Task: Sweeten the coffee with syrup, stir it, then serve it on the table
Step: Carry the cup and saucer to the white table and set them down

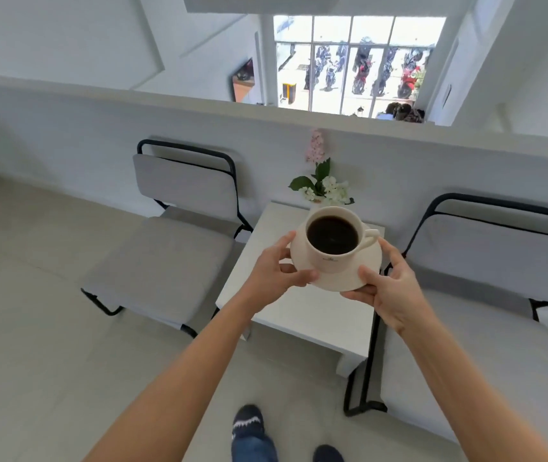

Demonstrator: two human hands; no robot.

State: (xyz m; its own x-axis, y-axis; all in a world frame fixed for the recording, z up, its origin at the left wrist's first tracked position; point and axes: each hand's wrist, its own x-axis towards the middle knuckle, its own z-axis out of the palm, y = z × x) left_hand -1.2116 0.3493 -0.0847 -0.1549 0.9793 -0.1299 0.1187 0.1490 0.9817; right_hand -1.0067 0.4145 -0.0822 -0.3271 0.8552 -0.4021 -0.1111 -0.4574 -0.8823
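Head view shows my two hands carrying a saucer point(349, 278) with a cup point(327, 258) standing on it. My left hand point(274, 271) closes its grip on the saucer's left rim, thumb lying over the near edge and fingers curled beneath. My right hand point(389, 288) pinches the right rim the same way, thumb on top by the near right edge, fingers under the plate.

Both arms reach forward, bare to the elbow. The cup is white, upright, filled nearly to the brim with dark coffee point(332, 235), and its handle point(371, 236) points right. A small printed mark sits on the cup's near wall, too small to read.

Saucer and cup appear over the far half of a small white worktop point(299, 315); whether the saucer touches it I cannot tell. At the worktop's far edge, just beyond the cup, stands a spray of white and pink flowers point(324, 188) with green leaves, against a low white wall point(99, 128).

A grey cushioned chair point(172, 241) with a black frame stands left of the worktop, and another chair point(486, 278) stands right. My dark shoes point(247, 421) show near the bottom, on a pale tiled floor point(32, 311). Beyond the wall, a window point(352, 61) looks out on parked motorbikes.
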